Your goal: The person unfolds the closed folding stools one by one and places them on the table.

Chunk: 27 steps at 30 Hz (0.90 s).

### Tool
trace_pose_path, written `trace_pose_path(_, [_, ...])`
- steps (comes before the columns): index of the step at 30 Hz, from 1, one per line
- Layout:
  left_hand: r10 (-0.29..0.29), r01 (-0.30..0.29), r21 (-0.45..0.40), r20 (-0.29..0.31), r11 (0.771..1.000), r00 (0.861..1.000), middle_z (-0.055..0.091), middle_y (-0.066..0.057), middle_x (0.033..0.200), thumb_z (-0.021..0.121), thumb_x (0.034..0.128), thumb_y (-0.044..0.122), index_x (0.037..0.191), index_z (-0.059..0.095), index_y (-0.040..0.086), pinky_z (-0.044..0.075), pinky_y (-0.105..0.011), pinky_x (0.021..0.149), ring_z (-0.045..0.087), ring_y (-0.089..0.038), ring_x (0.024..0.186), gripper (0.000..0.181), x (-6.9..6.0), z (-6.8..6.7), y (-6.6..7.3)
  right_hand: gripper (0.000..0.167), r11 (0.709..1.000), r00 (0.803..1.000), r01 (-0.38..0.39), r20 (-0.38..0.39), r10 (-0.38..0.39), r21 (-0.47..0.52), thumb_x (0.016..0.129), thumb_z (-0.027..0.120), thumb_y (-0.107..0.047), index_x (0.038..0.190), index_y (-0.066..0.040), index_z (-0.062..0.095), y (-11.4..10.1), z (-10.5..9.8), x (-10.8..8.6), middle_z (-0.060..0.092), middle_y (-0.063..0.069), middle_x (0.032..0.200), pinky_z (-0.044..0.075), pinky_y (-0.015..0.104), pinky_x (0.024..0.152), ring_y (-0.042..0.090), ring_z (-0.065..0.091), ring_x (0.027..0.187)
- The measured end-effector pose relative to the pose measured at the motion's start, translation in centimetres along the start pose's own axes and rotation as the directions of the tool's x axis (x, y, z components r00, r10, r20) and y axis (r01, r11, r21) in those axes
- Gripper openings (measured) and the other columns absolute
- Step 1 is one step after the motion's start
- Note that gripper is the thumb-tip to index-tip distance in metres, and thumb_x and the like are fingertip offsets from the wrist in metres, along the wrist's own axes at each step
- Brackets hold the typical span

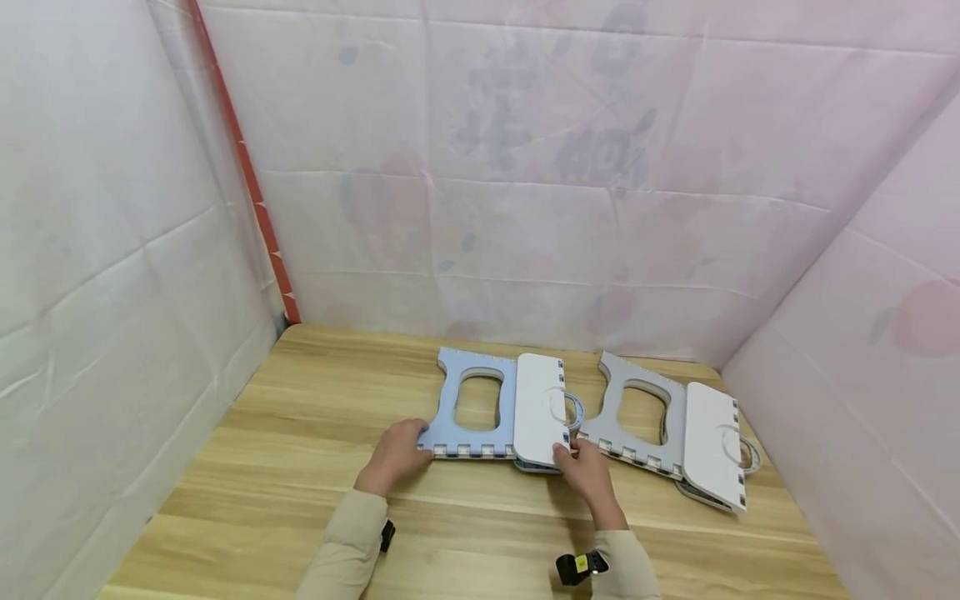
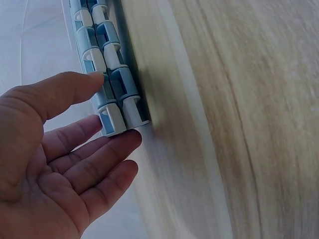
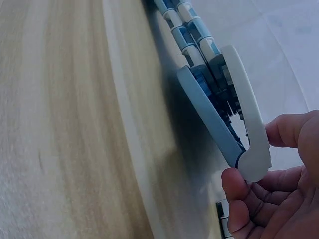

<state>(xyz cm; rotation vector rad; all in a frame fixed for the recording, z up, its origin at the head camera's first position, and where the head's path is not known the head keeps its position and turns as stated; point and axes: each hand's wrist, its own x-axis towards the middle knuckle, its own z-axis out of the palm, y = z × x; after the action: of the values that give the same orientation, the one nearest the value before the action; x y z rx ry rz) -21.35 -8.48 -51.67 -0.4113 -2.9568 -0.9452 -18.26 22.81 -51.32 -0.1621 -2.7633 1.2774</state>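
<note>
A folded blue-and-white folding stool (image 1: 485, 358) lies on the wooden table, its white panel on the right. My left hand (image 1: 397, 457) grips its near left corner. The left wrist view has the thumb on the hinged edge (image 2: 110, 69) and the fingers around the corner. At the near right corner, my right hand (image 1: 588, 477) pinches the white panel (image 3: 244, 89), thumb on its face and fingers by the rounded end. A looped handle (image 1: 576, 411) sticks out on the right side. Some fingers are hidden beneath the stool in the head view.
A grey-and-white folding stool (image 1: 712, 450) lies folded to the right, slightly angled, close to the blue one. The wooden table (image 1: 300, 400) is bounded by pale sheet walls (image 1: 525, 250) at the back and sides. A red strip (image 1: 251, 179) runs down the back left corner.
</note>
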Motion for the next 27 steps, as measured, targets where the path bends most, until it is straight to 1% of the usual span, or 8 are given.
trace_pose_path(4, [-0.025, 0.025, 0.010, 0.027, 1.000, 0.999, 0.061, -0.020, 0.109, 0.076, 0.0738, 0.011, 0.112, 0.061, -0.007, 0.047, -0.043, 0.085, 0.058, -0.034, 0.100, 0.045, 0.1, -0.3, 0.3, 0.026, 1.000, 1.000, -0.004, 0.000, 0.004, -0.001, 0.091, 0.057, -0.020, 0.084, 0.005, 0.060, -0.2, -0.2, -0.1, 0.060, 0.010, 0.071, 0.045, 0.035, 0.054, 0.020, 0.055, 0.060])
trace_pose_path(8, [-0.029, 0.028, 0.021, 0.048, 0.999, 0.998, 0.061, -0.020, 0.106, 0.075, 0.0731, 0.010, 0.111, 0.060, -0.008, 0.047, -0.044, 0.083, 0.058, -0.034, 0.098, 0.044, 0.3, -0.5, 0.4, 0.033, 0.999, 0.999, -0.035, -0.007, 0.035, 0.008, 0.091, 0.057, -0.021, 0.098, 0.011, 0.059, -0.2, -0.3, -0.4, 0.061, 0.018, 0.083, 0.047, 0.040, 0.062, 0.027, 0.058, 0.071])
trace_pose_path(10, [-0.023, 0.022, 0.025, 0.055, 0.999, 0.998, 0.062, -0.020, 0.104, 0.075, 0.0724, 0.010, 0.110, 0.060, -0.008, 0.048, -0.043, 0.082, 0.058, -0.033, 0.096, 0.044, 0.4, -0.5, 0.4, 0.035, 0.999, 0.999, -0.043, -0.020, 0.043, 0.015, 0.091, 0.057, -0.021, 0.104, 0.012, 0.058, -0.3, -0.3, -0.5, 0.062, 0.017, 0.086, 0.048, 0.039, 0.065, 0.026, 0.058, 0.075])
trace_pose_path(13, [-0.018, 0.016, 0.030, 0.060, 0.999, 0.998, 0.062, -0.019, 0.102, 0.075, 0.0709, 0.011, 0.109, 0.061, -0.008, 0.048, -0.043, 0.080, 0.058, -0.032, 0.093, 0.044, 0.5, -0.5, 0.2, 0.030, 0.998, 0.998, -0.050, -0.038, 0.052, 0.039, 0.090, 0.058, -0.019, 0.100, 0.010, 0.059, -0.6, -0.2, -0.6, 0.060, 0.012, 0.079, 0.045, 0.035, 0.062, 0.022, 0.055, 0.069])
trace_pose_path(16, [-0.018, 0.016, 0.029, 0.058, 0.999, 0.998, 0.062, -0.019, 0.102, 0.075, 0.0694, 0.012, 0.109, 0.061, -0.007, 0.048, -0.043, 0.080, 0.058, -0.031, 0.093, 0.046, 0.5, -0.5, 0.0, 0.024, 0.999, 0.997, -0.023, -0.070, 0.027, 0.048, 0.088, 0.058, -0.016, 0.092, 0.007, 0.060, -1.0, -0.2, -0.6, 0.055, 0.005, 0.071, 0.042, 0.031, 0.058, 0.016, 0.050, 0.063])
trace_pose_path(21, [-0.012, 0.011, 0.016, 0.040, 1.000, 0.999, 0.061, -0.020, 0.103, 0.075, 0.0668, 0.011, 0.108, 0.062, -0.009, 0.048, -0.043, 0.082, 0.058, -0.033, 0.095, 0.048, 0.4, -0.6, -0.2, 0.019, 0.998, 0.994, 0.018, -0.105, -0.011, 0.063, 0.086, 0.059, -0.014, 0.086, 0.005, 0.056, -1.6, -0.4, -0.9, 0.047, 0.004, 0.066, 0.037, 0.029, 0.055, 0.016, 0.043, 0.059])
trace_pose_path(24, [0.000, -0.001, 0.013, 0.025, 1.000, 1.000, 0.060, -0.019, 0.100, 0.075, 0.0653, 0.011, 0.106, 0.062, -0.010, 0.048, -0.043, 0.081, 0.058, -0.032, 0.092, 0.048, 0.3, -0.6, -0.2, 0.023, 0.997, 0.993, 0.010, -0.116, -0.001, 0.077, 0.086, 0.059, -0.014, 0.093, 0.007, 0.057, -1.9, -0.5, -1.0, 0.051, 0.006, 0.072, 0.039, 0.030, 0.057, 0.017, 0.046, 0.063])
trace_pose_path(27, [-0.008, 0.008, 0.003, 0.021, 1.000, 1.000, 0.060, -0.018, 0.101, 0.075, 0.0657, 0.012, 0.107, 0.062, -0.010, 0.048, -0.042, 0.081, 0.058, -0.031, 0.092, 0.048, 0.2, -0.6, -0.2, 0.030, 0.995, 0.992, -0.004, -0.125, 0.016, 0.097, 0.087, 0.060, -0.016, 0.102, 0.011, 0.058, -2.3, -0.5, -1.0, 0.056, 0.010, 0.079, 0.043, 0.030, 0.060, 0.019, 0.050, 0.069])
